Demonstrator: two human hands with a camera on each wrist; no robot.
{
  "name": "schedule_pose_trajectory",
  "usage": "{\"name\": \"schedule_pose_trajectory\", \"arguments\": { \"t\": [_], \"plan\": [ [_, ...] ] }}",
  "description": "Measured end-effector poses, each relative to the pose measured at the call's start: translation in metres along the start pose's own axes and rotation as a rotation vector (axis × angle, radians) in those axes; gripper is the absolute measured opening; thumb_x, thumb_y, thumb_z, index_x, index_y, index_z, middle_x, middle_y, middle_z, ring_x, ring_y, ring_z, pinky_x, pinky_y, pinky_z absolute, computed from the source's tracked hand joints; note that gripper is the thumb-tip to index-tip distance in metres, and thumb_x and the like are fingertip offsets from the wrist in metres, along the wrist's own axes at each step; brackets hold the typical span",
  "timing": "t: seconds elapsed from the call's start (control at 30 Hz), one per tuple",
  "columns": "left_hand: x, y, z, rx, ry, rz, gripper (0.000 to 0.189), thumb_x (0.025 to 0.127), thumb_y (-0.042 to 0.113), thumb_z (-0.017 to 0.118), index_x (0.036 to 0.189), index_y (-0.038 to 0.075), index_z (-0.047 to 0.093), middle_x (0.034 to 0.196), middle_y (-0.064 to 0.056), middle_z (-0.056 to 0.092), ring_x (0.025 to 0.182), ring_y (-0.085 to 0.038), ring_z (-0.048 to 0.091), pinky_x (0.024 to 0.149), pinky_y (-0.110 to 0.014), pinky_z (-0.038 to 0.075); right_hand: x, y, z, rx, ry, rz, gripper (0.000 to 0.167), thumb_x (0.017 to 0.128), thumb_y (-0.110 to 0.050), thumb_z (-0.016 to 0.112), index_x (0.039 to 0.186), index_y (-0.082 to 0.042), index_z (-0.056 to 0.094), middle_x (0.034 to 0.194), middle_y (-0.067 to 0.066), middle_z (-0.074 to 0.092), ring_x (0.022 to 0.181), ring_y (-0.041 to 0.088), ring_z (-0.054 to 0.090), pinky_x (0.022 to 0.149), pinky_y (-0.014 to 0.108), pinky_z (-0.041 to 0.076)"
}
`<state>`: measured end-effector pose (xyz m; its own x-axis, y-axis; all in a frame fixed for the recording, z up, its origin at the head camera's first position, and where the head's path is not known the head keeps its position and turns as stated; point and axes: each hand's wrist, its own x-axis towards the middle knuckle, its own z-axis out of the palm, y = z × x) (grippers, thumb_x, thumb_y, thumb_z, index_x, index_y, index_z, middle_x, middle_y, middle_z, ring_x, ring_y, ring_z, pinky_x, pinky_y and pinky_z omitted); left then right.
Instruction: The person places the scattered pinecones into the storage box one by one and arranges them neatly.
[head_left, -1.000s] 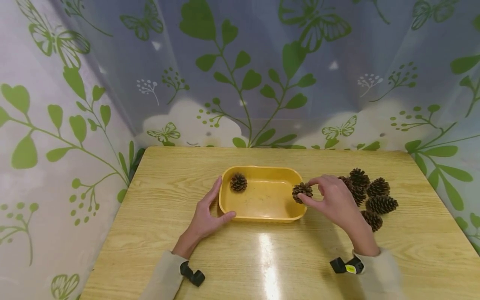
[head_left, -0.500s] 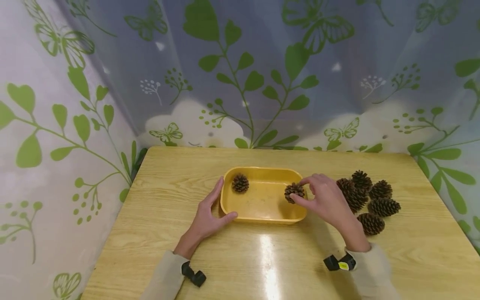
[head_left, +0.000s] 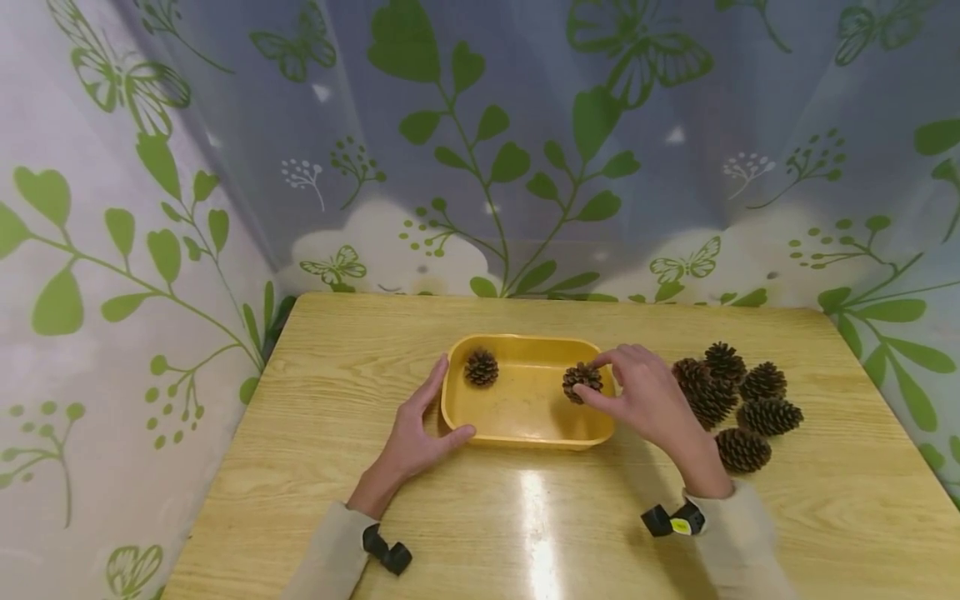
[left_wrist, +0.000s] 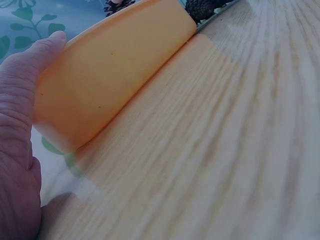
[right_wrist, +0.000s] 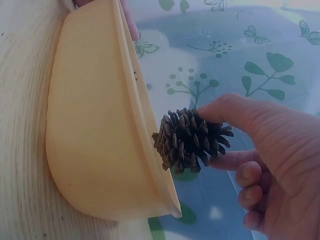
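Note:
My right hand (head_left: 648,396) pinches a brown pine cone (head_left: 582,382) between thumb and fingers, over the right end of a yellow plastic tub (head_left: 525,440). In the right wrist view this pine cone (right_wrist: 190,141) is above the tub's rim, scales spread open. Another pine cone (head_left: 481,367) sits inside the tub at the back left. Fairly straight fingers of my left hand (head_left: 415,433) lie along the tub's left end, its thumb at the near rim. The left wrist view shows the thumb against the tub's outer wall (left_wrist: 110,75).
Several pine cones (head_left: 768,415) lie in a cluster on the wooden table (head_left: 337,350), right of the tub. Behind the table hangs a leaf-and-butterfly patterned cloth (head_left: 517,208), and more of it covers both sides.
My right hand has carried the pine cone leftward from the tub's right rim to over its inside. The left hand stays at the tub's left end. The view has shifted slightly.

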<state>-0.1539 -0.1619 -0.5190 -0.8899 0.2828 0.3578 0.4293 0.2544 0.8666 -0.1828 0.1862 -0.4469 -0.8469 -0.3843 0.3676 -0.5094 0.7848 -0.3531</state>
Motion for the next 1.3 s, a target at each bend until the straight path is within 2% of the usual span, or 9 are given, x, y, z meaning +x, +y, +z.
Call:
{"name": "schedule_pose_trajectory", "arguments": {
  "t": [0.13,0.3,0.4,0.6,1.03,1.3],
  "plan": [
    [-0.001,-0.01,0.002,-0.006,0.006,0.003,0.102,0.081,0.007,0.088,0.162,-0.006,0.027,0.168,-0.025,0.025,0.156,-0.038,0.024,0.124,-0.02,0.02,0.002,-0.001,0.001,0.014,-0.007,0.003,0.039,0.088,-0.036,0.085,0.107,-0.003,0.076,0.07,0.003,0.052,0.068,0.016,0.042,0.063,0.032,0.035],
    [-0.002,-0.033,0.005,0.019,0.01,-0.005,0.108,0.08,0.013,0.09,0.166,0.008,0.025,0.171,-0.016,0.025,0.158,-0.029,0.023,0.125,-0.023,0.019,0.006,-0.002,0.004,0.022,0.007,-0.012,0.04,0.087,-0.036,0.085,0.105,-0.002,0.076,0.068,0.003,0.05,0.068,0.016,0.041,0.064,0.032,0.035],
    [-0.003,-0.039,0.005,0.021,0.007,-0.007,0.11,0.08,0.018,0.092,0.167,0.016,0.024,0.172,-0.012,0.025,0.158,-0.025,0.023,0.126,-0.025,0.02,0.008,-0.003,0.006,0.02,0.017,-0.029,0.039,0.087,-0.036,0.085,0.104,-0.002,0.076,0.068,0.0,0.048,0.067,0.016,0.04,0.064,0.032,0.034],
    [-0.003,-0.041,0.005,0.007,0.002,-0.014,0.11,0.081,0.022,0.092,0.167,0.021,0.024,0.173,-0.007,0.024,0.159,-0.023,0.022,0.127,-0.028,0.02,0.013,-0.005,0.01,0.027,-0.001,-0.033,0.041,0.087,-0.037,0.085,0.105,-0.002,0.076,0.068,0.0,0.046,0.067,0.016,0.039,0.063,0.032,0.034],
    [-0.003,-0.04,0.005,0.018,-0.007,-0.014,0.108,0.084,0.024,0.09,0.168,0.016,0.023,0.173,-0.009,0.023,0.159,-0.022,0.021,0.127,-0.03,0.02,0.024,-0.01,0.02,0.044,-0.015,-0.046,0.043,0.086,-0.038,0.085,0.106,-0.001,0.076,0.068,-0.003,0.045,0.067,0.017,0.04,0.064,0.032,0.034],
    [-0.003,-0.043,0.005,0.019,0.0,0.011,0.107,0.084,0.027,0.09,0.167,0.013,0.024,0.172,-0.012,0.024,0.159,-0.026,0.022,0.126,-0.028,0.02,0.029,-0.009,0.024,0.051,-0.034,-0.033,0.044,0.088,-0.038,0.084,0.108,0.0,0.076,0.069,0.005,0.052,0.068,0.017,0.041,0.064,0.033,0.036]
  ]
}}
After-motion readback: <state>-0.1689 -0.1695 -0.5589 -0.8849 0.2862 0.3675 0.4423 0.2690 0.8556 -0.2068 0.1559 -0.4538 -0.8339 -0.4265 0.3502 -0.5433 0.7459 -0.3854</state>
